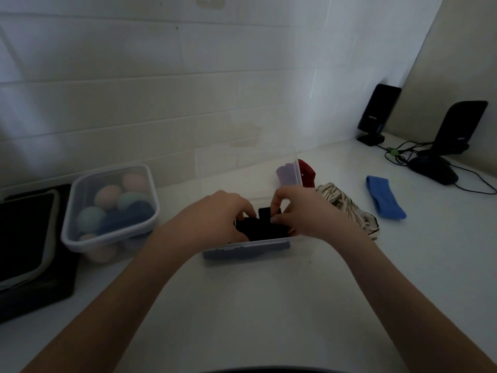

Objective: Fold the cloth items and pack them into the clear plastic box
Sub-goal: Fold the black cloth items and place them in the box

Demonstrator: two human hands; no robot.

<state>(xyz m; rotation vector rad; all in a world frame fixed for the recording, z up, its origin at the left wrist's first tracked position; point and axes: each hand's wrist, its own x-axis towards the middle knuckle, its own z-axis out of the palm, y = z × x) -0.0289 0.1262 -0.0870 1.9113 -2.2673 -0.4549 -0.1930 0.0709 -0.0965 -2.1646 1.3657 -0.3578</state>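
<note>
While both the left hand [215, 216] and right hand [301, 211] pinch the black cloth [265, 228] inside the clear plastic box [297, 168], the striped cloth [347, 208] lies just right of it, nearer the right hand.

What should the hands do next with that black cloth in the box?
Probably press the black cloth flat into the clear box and let go. Both the left hand and right hand pinch it inside the box, and the striped cloth and blue cloth wait outside.
</note>
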